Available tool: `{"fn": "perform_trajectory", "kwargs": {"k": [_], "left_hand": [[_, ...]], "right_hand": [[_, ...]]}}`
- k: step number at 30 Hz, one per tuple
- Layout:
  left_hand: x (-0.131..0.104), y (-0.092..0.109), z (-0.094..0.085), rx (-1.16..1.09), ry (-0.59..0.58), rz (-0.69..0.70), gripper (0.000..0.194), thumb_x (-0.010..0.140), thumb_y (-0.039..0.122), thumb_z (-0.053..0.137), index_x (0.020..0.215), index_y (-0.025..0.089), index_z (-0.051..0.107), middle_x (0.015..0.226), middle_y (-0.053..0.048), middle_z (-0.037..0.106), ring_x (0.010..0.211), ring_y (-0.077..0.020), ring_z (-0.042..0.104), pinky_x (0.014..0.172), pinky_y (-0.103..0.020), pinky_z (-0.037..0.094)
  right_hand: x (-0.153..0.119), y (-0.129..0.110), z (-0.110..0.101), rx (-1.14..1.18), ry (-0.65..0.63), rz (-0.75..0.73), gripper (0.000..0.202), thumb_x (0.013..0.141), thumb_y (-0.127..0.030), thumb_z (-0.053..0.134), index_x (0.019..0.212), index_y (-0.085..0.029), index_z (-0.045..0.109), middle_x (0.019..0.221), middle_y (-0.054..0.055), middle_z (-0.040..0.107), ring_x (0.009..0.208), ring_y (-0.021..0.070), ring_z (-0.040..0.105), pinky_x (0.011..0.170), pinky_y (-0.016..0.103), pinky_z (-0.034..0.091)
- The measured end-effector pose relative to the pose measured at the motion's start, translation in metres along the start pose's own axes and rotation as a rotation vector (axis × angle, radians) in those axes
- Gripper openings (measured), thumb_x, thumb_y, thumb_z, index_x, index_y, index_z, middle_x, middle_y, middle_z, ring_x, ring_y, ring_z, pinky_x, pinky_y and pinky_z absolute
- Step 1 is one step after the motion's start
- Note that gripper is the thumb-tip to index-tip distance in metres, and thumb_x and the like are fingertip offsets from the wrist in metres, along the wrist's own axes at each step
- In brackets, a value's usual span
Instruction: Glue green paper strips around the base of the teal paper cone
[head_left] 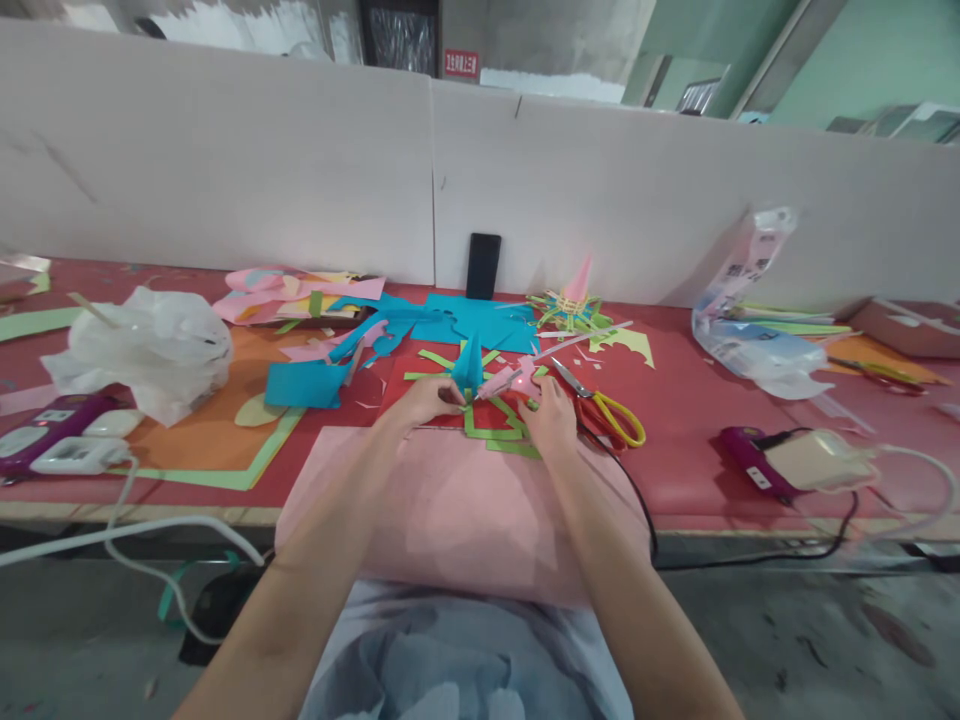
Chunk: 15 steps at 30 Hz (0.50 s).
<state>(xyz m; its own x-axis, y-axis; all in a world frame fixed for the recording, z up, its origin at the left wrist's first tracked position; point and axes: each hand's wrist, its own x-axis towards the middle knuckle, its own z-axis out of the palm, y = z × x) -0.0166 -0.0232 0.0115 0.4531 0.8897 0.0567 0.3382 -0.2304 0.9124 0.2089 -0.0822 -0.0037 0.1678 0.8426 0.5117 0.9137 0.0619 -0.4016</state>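
My right hand (pixel 549 412) is wrapped round a pink glue gun (pixel 514 380), whose nozzle points left at the base of a blue paper cone (pixel 469 365). A clear glue stick juts from the gun's rear. My left hand (pixel 431 400) is pinched at the left foot of the cone; what exactly its fingertips grip is too small to make out. Green paper strips (pixel 495 434) spread out around the cone on a red sheet. Just right of my right hand lie scissors (pixel 607 408) with yellow handles.
A finished-looking pink cone with green strips (pixel 576 290) stands at the back, near a black phone (pixel 484 265) leaning on the white partition. Blue paper scraps (pixel 304 384) and a crumpled plastic bag (pixel 157 350) lie left. Purple power strips (pixel 757 465) with cables sit at both sides.
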Motion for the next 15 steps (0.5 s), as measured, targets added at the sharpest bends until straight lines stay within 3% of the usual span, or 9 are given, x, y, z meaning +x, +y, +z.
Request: {"fn": "perform_trajectory", "kwargs": {"k": [15], "left_hand": [[-0.0035, 0.0091, -0.0029, -0.008, -0.021, -0.012, 0.016, 0.061, 0.021, 0.074, 0.068, 0.015, 0.061, 0.076, -0.003, 0.067, 0.075, -0.0156, 0.062, 0.074, -0.031, 0.047]], "right_hand": [[0.0027, 0.0067, 0.0035, 0.123, -0.007, 0.039, 0.030, 0.069, -0.023, 0.061, 0.099, -0.020, 0.054, 0.097, 0.007, 0.064, 0.092, 0.0249, 0.058, 0.081, 0.039, 0.044]]}}
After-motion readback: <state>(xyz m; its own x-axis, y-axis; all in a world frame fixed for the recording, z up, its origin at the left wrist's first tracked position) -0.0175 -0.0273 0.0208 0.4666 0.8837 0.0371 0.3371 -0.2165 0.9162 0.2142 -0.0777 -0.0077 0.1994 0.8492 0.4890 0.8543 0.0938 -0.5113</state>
